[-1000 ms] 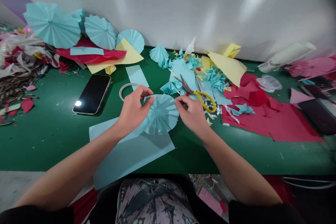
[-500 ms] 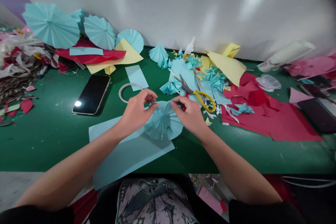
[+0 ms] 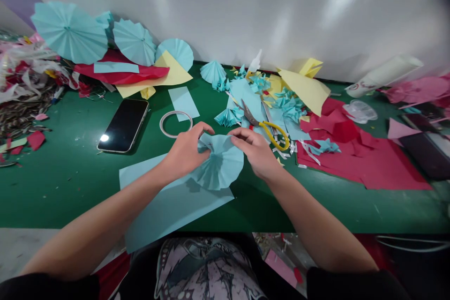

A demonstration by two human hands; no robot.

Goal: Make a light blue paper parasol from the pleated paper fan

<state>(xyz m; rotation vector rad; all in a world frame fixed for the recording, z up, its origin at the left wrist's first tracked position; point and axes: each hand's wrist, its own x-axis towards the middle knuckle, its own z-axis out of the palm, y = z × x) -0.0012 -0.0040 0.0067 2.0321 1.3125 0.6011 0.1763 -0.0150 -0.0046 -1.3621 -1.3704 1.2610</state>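
Between my two hands is a small light-blue pleated paper rosette (image 3: 222,163), its folds fanning out from a centre. My left hand (image 3: 188,150) grips its left edge, thumb on the front face and fingers curled over the top. At the upper right rim, my right hand (image 3: 255,152) pinches the paper between thumb and fingers. Under the rosette lies a flat light-blue sheet (image 3: 168,211) at the table's front edge. A roll of tape (image 3: 162,124) sits just beyond my left hand. Yellow-handled scissors (image 3: 276,136) rest beyond my right hand.
A phone (image 3: 123,126) lies to the left. Larger blue rosettes (image 3: 72,33) lean against the wall. Blue and yellow scraps (image 3: 288,103) crowd the back middle; red paper sheets (image 3: 379,164) cover the right. A tangled pile (image 3: 31,75) stands at far left.
The rosette's face has turned more toward me. My left thumb has moved down from the top rim onto the front pleats, while my right hand stays at the upper right rim.
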